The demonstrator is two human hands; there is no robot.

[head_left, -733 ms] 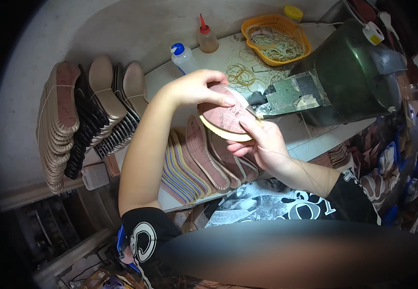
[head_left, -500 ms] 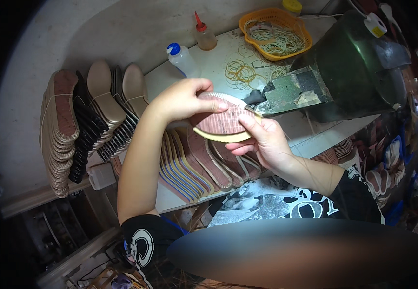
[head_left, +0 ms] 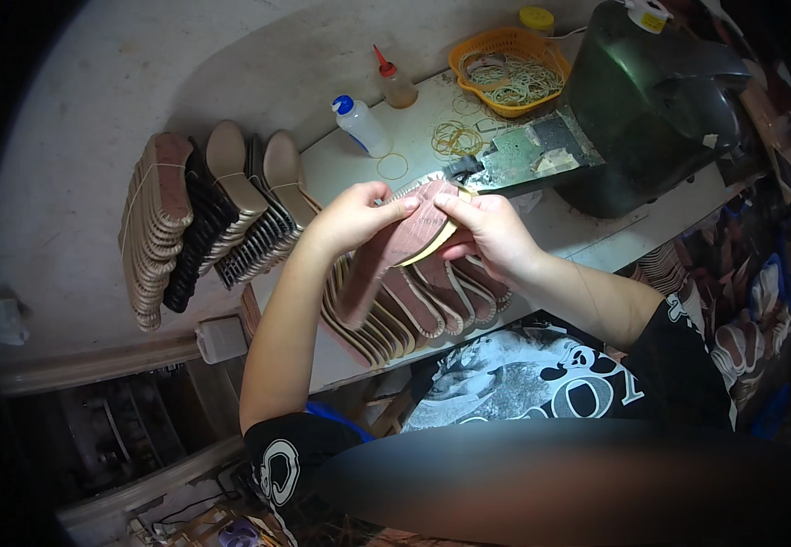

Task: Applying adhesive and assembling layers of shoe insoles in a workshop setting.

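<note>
A reddish-brown shoe insole [head_left: 407, 235] with a pleated pale edge and a yellow rim is held between my two hands, its narrower end slanting down to the left. My left hand [head_left: 359, 217] pinches its left side, the thumb flat on the brown face. On the right, my right hand [head_left: 497, 235] grips the wide end, thumb on top and fingers beneath. The insole's top edge is at the dark tip of a green machine [head_left: 541, 155]; whether they touch is hidden.
Rows of insoles [head_left: 423, 305] lie on the table [head_left: 322, 155] below my hands. Banded insole stacks [head_left: 154, 228] stand to the left. Behind are a blue-capped bottle [head_left: 361, 126], a red-tipped bottle [head_left: 397, 87], loose rubber bands [head_left: 457, 139] and an orange basket [head_left: 510, 102] of bands.
The insole has turned in my hands, so its narrow end now points down-left and more of its length shows. The whole view has shifted slightly.
</note>
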